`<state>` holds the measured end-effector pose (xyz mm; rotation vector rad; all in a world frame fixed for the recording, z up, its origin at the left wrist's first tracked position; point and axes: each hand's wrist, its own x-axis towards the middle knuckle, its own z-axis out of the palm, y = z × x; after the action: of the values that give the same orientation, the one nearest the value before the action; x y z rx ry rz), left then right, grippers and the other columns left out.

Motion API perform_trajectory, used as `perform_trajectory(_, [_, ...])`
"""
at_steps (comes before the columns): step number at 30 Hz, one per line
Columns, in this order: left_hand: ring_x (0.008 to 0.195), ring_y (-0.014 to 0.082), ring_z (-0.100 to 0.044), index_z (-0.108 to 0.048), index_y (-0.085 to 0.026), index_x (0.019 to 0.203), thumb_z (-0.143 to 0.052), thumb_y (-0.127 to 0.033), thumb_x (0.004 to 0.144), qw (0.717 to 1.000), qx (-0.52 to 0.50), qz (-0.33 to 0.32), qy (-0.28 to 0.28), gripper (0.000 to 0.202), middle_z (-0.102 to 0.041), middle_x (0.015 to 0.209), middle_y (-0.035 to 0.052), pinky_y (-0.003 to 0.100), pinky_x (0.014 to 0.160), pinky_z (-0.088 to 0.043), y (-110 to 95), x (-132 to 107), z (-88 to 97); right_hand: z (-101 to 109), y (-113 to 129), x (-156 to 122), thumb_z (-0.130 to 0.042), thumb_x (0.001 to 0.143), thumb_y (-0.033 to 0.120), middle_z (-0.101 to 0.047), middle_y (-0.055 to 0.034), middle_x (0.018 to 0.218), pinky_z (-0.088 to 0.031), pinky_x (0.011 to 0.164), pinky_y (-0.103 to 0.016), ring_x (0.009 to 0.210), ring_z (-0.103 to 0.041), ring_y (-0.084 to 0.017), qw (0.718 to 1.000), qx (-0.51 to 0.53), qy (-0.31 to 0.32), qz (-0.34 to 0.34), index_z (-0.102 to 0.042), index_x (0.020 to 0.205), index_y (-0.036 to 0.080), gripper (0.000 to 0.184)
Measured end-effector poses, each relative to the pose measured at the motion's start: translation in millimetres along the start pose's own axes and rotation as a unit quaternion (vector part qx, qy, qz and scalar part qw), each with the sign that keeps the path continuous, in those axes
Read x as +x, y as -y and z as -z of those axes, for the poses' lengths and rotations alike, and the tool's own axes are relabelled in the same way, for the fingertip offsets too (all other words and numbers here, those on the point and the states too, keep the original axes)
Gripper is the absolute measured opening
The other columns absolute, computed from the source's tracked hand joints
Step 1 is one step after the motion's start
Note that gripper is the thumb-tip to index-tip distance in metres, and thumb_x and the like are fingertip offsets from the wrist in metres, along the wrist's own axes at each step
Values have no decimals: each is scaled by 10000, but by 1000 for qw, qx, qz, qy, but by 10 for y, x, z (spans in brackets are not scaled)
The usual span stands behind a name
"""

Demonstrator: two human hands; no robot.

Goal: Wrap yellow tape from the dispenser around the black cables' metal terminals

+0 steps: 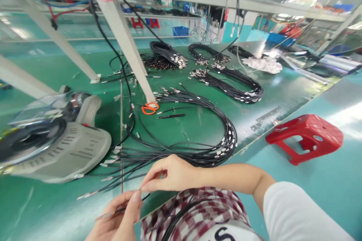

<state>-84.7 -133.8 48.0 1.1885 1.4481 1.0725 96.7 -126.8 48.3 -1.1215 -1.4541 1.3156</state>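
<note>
The left hand [118,216] grips a cable [145,196]; the right hand [172,173] is narrow at it, its hold unclear. A hard tug could tangle the coil [198,150].

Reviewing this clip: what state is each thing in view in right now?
Left hand: gripping a black cable, its metal tip showing.
Right hand: fingers pinched at that cable, contact unclear.
Black cable bundles: loosely looped on the green mat.
Orange-handled scissors: lying on the mat.
White sheet: crumpled.
Red plastic stool: on the teal floor, apart from the mat.
</note>
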Motion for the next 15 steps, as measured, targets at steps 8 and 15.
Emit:
perform_trajectory(8, [528,69,-477,-673,-135,844,-766,-364,807,997,-76,-10,34,250,-607,627,-11,183,505,-380,89,-51,58,-146,97,-4,-657,893,348,-756,-35,873,-480,715,-234,782,-668,-136,998,-61,-16,5,-762,928,173,207])
perform_trajectory(15, [643,90,-597,-559,-188,1006,-682,-272,900,978,-197,-31,58,183,-696,843,25,226,658,-488,29,-120,98,-107,54,22,-721,833,400,-740,-31,772,-525,682,-267,690,-677,-144,995,28,-19,-89,-745,850,177,225])
